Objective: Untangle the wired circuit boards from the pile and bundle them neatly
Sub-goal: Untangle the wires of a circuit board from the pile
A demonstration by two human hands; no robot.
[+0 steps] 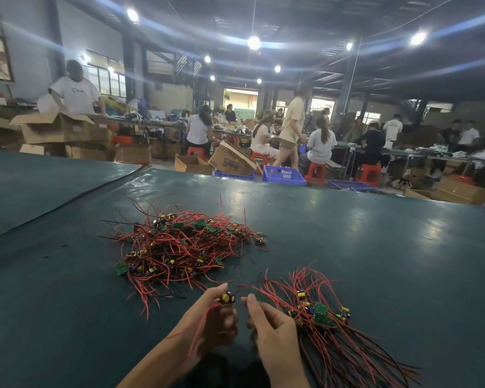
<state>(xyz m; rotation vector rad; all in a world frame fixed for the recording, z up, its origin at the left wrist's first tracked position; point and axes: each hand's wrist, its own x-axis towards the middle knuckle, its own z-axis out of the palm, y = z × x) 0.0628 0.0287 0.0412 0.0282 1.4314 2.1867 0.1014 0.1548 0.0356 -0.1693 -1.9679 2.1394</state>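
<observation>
Left hand (214,317) pinches a small board (228,298); right hand (270,330) is blurred, perhaps curled, so its grip is unclear.

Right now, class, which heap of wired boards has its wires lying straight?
The bundle beside the right hand: its wires lie side by side, while the far pile is a tangle.

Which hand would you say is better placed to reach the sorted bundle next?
Likely the right hand: it lies beside the bundle; the left hand is farther and grips a board.
</observation>
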